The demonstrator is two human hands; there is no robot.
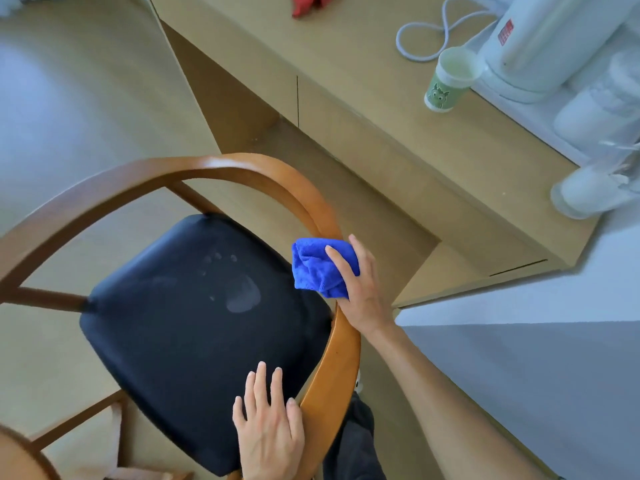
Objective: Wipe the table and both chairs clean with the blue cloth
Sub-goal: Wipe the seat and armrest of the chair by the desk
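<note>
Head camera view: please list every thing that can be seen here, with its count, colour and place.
chair: 1, brown wood frame with curved rail, centre-left on the floor
seat cushion: 1, black, on the chair, with a pale handprint mark
blue cloth: 1, bunched, on the chair rail at the right
table: 1, light wood, upper right
paper cup: 1, green and white, on the table
white appliance: 1, at the table's right end
white cord: 1, looped on the table
red item: 1, top edge of the table, unclear what it is
clear plastic items: number unclear, far right, blurred
left hand: 1, flat on the seat cushion's near edge
right hand: 1, gripping the blue cloth
</note>
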